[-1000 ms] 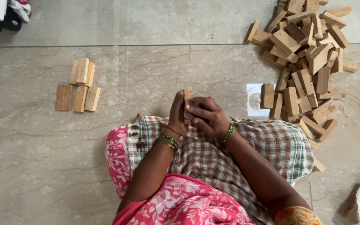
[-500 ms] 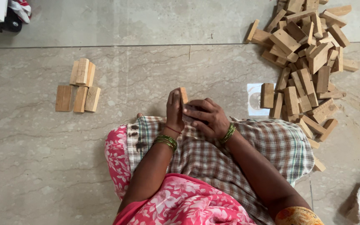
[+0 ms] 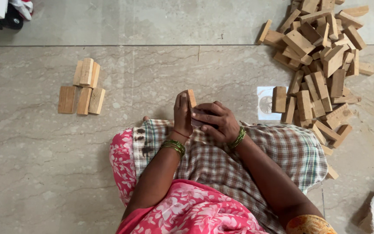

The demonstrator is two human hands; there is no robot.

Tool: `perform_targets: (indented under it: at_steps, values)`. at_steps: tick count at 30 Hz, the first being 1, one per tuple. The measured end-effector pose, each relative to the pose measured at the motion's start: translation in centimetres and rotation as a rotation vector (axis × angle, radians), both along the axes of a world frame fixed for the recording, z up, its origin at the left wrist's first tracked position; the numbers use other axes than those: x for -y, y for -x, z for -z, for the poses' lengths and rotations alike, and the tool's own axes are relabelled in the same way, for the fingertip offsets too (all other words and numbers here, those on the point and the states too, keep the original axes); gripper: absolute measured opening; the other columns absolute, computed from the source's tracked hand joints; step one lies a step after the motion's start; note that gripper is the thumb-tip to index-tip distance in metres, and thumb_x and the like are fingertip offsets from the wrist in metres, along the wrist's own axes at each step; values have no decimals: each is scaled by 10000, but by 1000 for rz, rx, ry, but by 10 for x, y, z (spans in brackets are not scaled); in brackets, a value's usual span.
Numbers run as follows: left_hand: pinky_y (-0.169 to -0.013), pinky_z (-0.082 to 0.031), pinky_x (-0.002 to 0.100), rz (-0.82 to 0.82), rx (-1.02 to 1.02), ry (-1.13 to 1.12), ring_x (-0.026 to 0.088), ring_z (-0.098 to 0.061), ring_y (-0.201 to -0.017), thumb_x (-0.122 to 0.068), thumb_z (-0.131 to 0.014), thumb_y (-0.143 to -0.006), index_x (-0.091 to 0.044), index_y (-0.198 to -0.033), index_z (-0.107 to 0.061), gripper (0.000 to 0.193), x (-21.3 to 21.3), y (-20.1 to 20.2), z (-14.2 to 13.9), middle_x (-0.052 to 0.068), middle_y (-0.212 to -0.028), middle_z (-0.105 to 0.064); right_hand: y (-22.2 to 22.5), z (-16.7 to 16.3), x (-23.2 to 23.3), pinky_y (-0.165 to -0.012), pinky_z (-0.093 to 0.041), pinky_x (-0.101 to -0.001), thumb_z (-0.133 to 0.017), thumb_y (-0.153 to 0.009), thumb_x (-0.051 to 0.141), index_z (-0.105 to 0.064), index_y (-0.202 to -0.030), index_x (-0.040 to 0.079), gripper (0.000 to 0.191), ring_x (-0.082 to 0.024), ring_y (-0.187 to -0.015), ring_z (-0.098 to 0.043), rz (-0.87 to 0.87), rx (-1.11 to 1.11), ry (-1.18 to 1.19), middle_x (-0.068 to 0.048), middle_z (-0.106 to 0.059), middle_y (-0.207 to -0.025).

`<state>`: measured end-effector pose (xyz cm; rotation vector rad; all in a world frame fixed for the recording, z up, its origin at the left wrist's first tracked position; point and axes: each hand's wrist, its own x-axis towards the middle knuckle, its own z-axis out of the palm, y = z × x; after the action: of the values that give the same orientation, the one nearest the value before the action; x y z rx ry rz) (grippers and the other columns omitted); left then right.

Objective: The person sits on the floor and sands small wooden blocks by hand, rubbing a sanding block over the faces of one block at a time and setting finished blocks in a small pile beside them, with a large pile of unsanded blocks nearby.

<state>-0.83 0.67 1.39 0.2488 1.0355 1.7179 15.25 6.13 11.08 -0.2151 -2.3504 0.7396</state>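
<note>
Left hand [image 3: 182,113] grasping small wooden block [image 3: 191,98] upright, above checked cloth [image 3: 256,160] on lap; right hand [image 3: 215,122] pressing dark pad [image 3: 198,118] against block side. Risk, judged: block slipping from thin fingertip grip under rubbing pressure, dropping onto floor [image 3: 152,73]; fingertips scraped by pad

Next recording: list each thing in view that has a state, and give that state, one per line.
Wooden block: upright, held in the left hand.
Right hand: pressed against the block's side, over a small dark piece; what it is, I cannot tell.
Small group of blocks: laid side by side on the floor, a few stacked on top.
Big pile of blocks: loose, jumbled.
Checked cloth: spread over the lap.
</note>
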Motion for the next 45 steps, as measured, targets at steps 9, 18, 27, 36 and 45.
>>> perform_targets:
  at_steps: [9,18,27,36,45]
  values:
    - [-806,-534,249,110,-338,-72,83,-567,-944,-477,-507,-1091,-107,-1266,-594,418,-1,-12,-1,-4,-1047,-595,-6,44,-20,-874,-556,-346,-572,-1069,421,-636,-1429,127,469,-202,-1072,-625,401,-223,691,-95,-634,-1330]
    - [-647,-607,347,-92,-56,-155,192,-674,-767,-376,-622,-1020,-116,-1204,-425,375,1,-6,-12,84,-975,-637,-10,63,-18,-765,-574,-342,-540,-1013,538,-469,-1539,155,654,-154,-964,-636,245,-442,1602,-42,-651,-1275]
    - [-731,-605,378,316,-17,-222,229,-649,-890,-56,-646,-945,-37,-1446,-473,531,9,-10,-7,145,-1157,-624,-8,60,-26,-719,-519,-296,-654,-982,210,-506,-1525,188,563,-118,-966,-611,392,-348,1294,-22,-654,-1260]
    - [-1074,-556,381,187,215,-249,253,-598,-1325,-204,-498,-1030,-31,-1537,-487,536,5,-2,-14,141,-1500,-578,5,27,1,-841,-598,-363,-714,-930,281,-547,-1467,125,583,-255,-1048,-673,575,191,259,-131,-573,-1327]
    - [-1115,-512,391,196,378,-317,285,-559,-1322,-172,-308,-1101,-24,-1577,-374,502,9,-1,-25,172,-1525,-503,8,10,17,-850,-561,-452,-731,-882,376,-636,-1427,183,587,-312,-1023,-634,319,193,-112,-111,-576,-1279]
